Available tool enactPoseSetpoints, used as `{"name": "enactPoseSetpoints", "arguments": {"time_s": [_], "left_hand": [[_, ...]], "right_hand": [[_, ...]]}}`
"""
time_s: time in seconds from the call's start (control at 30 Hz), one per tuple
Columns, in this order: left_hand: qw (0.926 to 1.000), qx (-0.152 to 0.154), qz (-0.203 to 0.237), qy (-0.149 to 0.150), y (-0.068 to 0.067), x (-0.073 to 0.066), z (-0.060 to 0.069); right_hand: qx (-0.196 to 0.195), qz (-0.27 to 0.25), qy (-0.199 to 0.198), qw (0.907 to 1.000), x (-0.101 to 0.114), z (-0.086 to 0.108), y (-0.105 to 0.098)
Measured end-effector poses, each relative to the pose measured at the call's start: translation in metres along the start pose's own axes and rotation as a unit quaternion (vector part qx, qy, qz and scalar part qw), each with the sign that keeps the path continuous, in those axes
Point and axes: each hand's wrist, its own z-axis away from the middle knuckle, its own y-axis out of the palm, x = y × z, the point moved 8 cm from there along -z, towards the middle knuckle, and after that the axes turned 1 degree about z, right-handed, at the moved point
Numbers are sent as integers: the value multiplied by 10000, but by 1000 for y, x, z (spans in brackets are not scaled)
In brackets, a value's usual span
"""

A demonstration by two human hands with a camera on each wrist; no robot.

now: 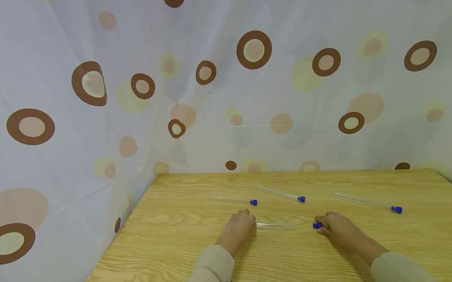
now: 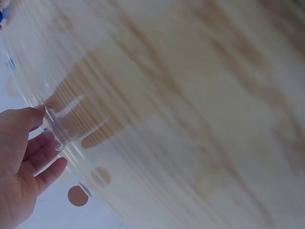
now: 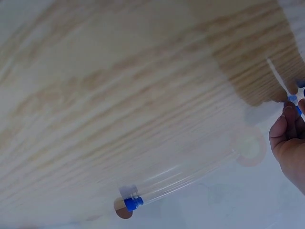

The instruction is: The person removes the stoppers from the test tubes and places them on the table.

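Note:
My left hand [image 1: 238, 228] pinches one end of a clear test tube [image 1: 274, 226] between thumb and fingers, low over the wooden table. In the left wrist view, the rounded end of this tube lies at the fingertips of the left hand [image 2: 26, 160]. The tube's other end points right, toward my right hand [image 1: 340, 230]. A small blue cap [image 1: 316, 225] is pinched between the right thumb and fingers. A gap separates cap and tube. The right wrist view catches the right hand [image 3: 291, 138] at its edge, partly cut off.
Three clear tubes with blue caps lie farther back on the table [image 1: 157, 233]: a left tube [image 1: 230, 199], a middle tube [image 1: 278, 193] and a right tube [image 1: 364, 201]. A patterned curtain [image 1: 222, 93] hangs behind the table and along its left side.

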Motion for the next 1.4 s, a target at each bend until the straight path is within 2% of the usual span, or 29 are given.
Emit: {"name": "enactPoseSetpoints", "arguments": {"time_s": [0.23, 0.57, 0.8, 1.1, 1.4], "left_hand": [[9999, -44, 124, 56, 0, 2, 2], [9997, -203, 38, 96, -5, 8, 7], [9983, -295, 473, 158, -11, 12, 13], [9978, -192, 626, 131, -7, 16, 14], [9972, -297, 674, 157, -7, 18, 14]], "right_hand": [[-31, 2, -71, 10000, 0, 1, -2], [-156, 108, -190, 9996, 0, 1, -5], [-284, 204, -276, 9990, 3, 3, -8], [-187, 46, -149, 9997, 1, 5, -6], [-41, 52, -58, 10000, -1, 3, -5]]}}
